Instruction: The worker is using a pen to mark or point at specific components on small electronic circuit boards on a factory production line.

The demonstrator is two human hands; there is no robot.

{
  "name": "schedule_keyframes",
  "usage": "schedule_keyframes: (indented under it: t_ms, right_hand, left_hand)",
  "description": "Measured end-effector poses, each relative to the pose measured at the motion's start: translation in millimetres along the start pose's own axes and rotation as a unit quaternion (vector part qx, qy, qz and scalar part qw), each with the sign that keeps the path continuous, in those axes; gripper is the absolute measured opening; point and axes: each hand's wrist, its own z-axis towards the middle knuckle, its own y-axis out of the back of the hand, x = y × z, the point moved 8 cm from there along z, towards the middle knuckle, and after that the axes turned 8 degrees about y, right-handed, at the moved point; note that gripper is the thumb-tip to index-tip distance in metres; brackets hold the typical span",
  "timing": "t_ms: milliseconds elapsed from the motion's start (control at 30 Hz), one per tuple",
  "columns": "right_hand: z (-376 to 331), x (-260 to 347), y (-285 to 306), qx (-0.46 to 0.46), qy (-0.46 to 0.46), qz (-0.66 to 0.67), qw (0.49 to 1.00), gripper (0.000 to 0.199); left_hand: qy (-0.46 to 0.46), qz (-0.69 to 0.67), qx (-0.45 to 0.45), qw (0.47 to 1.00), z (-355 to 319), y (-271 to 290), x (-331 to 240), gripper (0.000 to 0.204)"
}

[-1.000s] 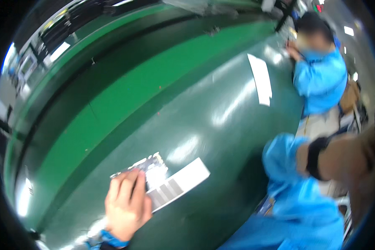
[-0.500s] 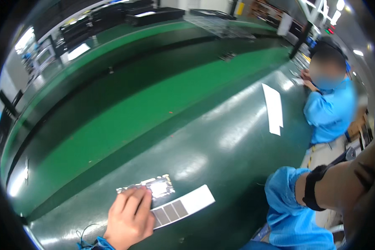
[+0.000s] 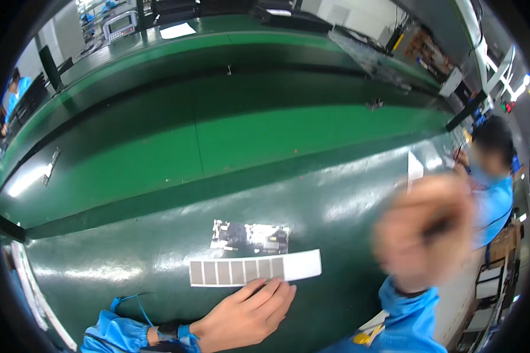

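A: How does the left grip (image 3: 247,315) stand?

B: It is laid out flat rather than clenched, its fingers stretched side by side; the foremost fingertips rest on the near edge of a long white strip bearing a row of grey-brown rectangles (image 3: 235,272), about where the rectangles give way to the strip's plain right end; the thumb is hard to make out.

A: And the right grip (image 3: 419,238)?

B: It is raised to the right of the strip, well apart from it; the blur is heavy and the fingers look curled, so I cannot tell whether it is closed or holds anything.

A: What lies around the strip?

B: Just beyond its far edge, a flat rectangular black-and-silver piece patterned like a circuit board (image 3: 250,237); both lie on a glossy dark green worktop (image 3: 153,247), and I cannot tell whether their edges touch; farther off to the strip's right are a white sheet (image 3: 415,165), partly hidden by the right grip, and a person in blue work clothes (image 3: 496,197).

A: Any labels or writing?

B: The strip's rectangles look like plain label patches; the pale marks on the black-and-silver piece are too small to read.
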Motion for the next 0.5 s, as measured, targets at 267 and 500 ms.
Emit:
schedule_keyframes:
  t_ms: [267, 500]
  right_hand:
    - [-56.6, -136.9, 58.7, -0.035, -0.145, -0.184, 0.972, 0.076]
    - [-52.2, -141.7, 63.3, -0.004, -0.114, -0.197, 0.974, 0.039]
  left_hand:
    - [0.079, -0.019, 0.016, 0.997, -1.7, 1.9, 6.6, 0.061]
    - [0.115, -0.004, -0.003, 0.993, 2.1, -4.0, 14.3, 0.063]
